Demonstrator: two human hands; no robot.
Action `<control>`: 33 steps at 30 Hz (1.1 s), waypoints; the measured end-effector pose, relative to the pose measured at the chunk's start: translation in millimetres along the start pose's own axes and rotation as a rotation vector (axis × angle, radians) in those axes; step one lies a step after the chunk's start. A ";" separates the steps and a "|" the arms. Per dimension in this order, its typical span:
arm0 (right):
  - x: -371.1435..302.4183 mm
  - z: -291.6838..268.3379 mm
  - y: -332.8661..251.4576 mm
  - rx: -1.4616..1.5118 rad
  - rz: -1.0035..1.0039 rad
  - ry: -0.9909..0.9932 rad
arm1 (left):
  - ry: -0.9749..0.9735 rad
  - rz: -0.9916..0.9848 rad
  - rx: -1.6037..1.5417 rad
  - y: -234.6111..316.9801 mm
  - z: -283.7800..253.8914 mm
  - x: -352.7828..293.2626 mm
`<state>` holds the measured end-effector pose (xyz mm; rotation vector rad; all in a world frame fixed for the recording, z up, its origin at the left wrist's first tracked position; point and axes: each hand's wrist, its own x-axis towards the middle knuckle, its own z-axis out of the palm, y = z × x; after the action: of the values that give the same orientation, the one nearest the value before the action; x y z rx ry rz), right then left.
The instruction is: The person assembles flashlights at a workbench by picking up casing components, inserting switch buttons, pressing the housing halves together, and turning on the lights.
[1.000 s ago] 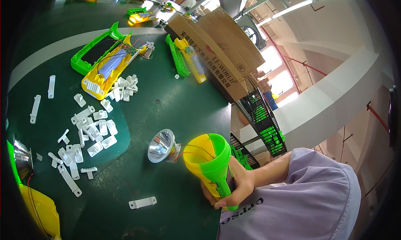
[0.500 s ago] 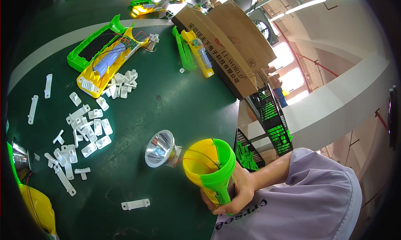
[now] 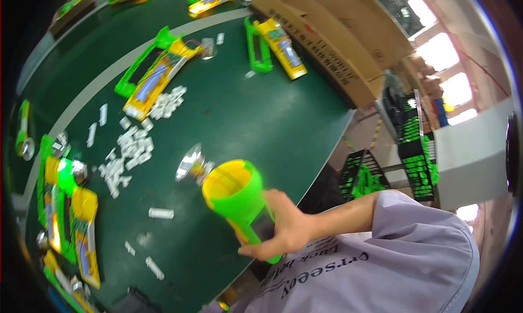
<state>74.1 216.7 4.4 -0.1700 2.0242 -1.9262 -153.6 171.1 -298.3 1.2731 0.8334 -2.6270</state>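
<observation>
My right hand (image 3: 286,226) is closed around a yellow-and-green flashlight housing (image 3: 234,204), thumb on the near side and the far fingers partly hidden. The housing is tilted, its wide round mouth facing up and left, and thin wires show faintly inside. Beside that mouth a shiny reflector cup (image 3: 190,163) lies on its side on the dark green table, apparently joined by the wires. My left hand is out of view. Small white plastic parts (image 3: 135,145) lie in a loose heap left of the reflector.
Opened flashlight housings with blue battery cells (image 3: 154,83) lie along the table's far side, with more at the left (image 3: 84,231). A large cardboard box (image 3: 321,46) stands at the back right. Black crates of green parts (image 3: 364,174) are beyond the table's right edge.
The view has swung left, bringing more flashlight housings into sight. The housing in my right hand has tilted further, and its mouth is now closer to the reflector cup.
</observation>
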 end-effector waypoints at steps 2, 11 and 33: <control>-1.8 -6.0 -2.1 0.060 0.095 0.003 | -0.059 0.120 0.051 63.6 10.3 -14.3; -10.9 -20.2 10.6 0.350 0.115 -0.038 | -0.181 0.541 0.249 267.0 15.7 -142.9; -10.8 -29.4 16.7 0.591 0.101 -0.112 | -0.231 0.683 0.788 318.2 -68.2 -347.7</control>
<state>77.1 249.1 -9.6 -0.0256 1.2946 -2.2898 219.7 -110.2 -207.3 1.0473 -0.6453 -2.4484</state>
